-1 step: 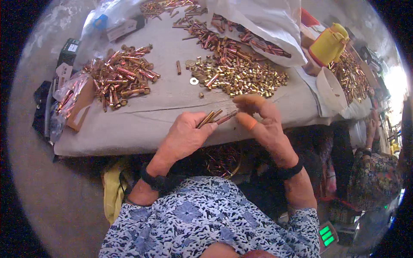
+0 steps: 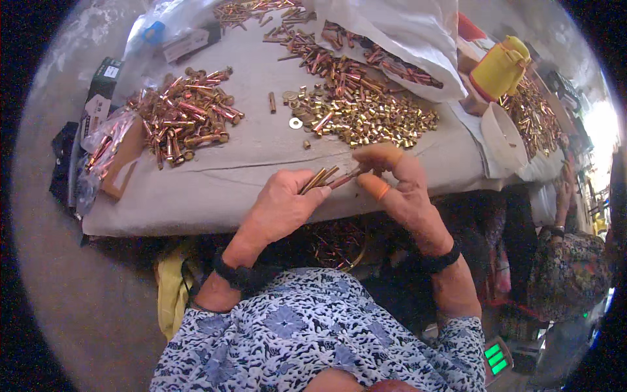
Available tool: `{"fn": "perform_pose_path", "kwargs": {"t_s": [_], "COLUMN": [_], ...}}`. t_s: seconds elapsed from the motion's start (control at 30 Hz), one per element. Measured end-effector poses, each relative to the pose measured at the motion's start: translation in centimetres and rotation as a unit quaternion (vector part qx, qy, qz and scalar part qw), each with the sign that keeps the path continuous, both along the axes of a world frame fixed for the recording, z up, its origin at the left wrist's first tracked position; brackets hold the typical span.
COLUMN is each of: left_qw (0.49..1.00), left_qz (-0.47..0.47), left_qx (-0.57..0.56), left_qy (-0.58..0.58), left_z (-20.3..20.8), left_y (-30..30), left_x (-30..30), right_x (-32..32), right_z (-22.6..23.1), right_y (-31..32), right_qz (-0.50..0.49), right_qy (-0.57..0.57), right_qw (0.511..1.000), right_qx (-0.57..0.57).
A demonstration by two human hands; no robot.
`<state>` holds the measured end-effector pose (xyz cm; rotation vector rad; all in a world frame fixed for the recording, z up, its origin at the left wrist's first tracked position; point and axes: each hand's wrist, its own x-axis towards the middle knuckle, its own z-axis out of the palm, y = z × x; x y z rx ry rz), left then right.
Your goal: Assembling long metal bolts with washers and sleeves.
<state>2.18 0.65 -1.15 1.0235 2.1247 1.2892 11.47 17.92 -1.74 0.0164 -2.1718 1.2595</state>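
Note:
My left hand [image 2: 281, 206] is closed around several slim brass-coloured metal rods [image 2: 313, 181], held at the table's front edge. A darker, reddish bolt [image 2: 343, 178] sticks out between its thumb and fingers, pointing right. The thumb and fingers of my right hand [image 2: 408, 189] curl about the far end of that bolt; an orange finger cot [image 2: 374, 186] covers the thumb. Whether a small part sits on the bolt's tip is hard to make out. Just beyond my hands lies a heap of short brass-coloured sleeves [image 2: 385, 121].
To the left is a pile of bolts [image 2: 186, 121] beside a cardboard box [image 2: 123, 171]. A washer [image 2: 295, 123] and a lone metal piece [image 2: 272, 102] lie between the heaps. Farther back, a white sack [image 2: 405, 46] spills bolts. Rightward stand a white bowl [image 2: 503, 140] and a yellow jug [image 2: 499, 68].
The fingers of my right hand have shifted very slightly at the bolt's end. My left hand stays in place with the rods.

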Motion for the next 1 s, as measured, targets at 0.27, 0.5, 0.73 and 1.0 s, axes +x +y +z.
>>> {"fn": "perform_pose_path", "kwargs": {"t_s": [0.27, 0.5, 0.73, 1.0], "left_qw": [1.000, 0.999, 0.996, 0.997], "left_qz": [0.000, 0.001, 0.037, 0.030], "left_qx": [-0.001, 0.012, -0.012, -0.012], "left_qy": [-0.027, -0.048, -0.086, -0.066], "left_z": [0.7, -0.4, 0.3, 0.1], "left_y": [-0.1, -0.3, 0.0, 0.1], "left_x": [0.3, 0.0, 0.2, 0.3], "right_x": [0.2, 0.6, -0.8, -0.3], "right_z": [0.3, 0.1, -0.2, -1.2], "right_y": [0.4, 1.1, -0.1, 0.8], "right_qz": [-0.014, 0.024, -0.016, -0.022], "right_qy": [-0.075, -0.165, 0.092, 0.035], "right_qw": [0.997, 0.986, 0.995, 0.997], "right_qx": [0.003, 0.027, 0.026, 0.060]}}
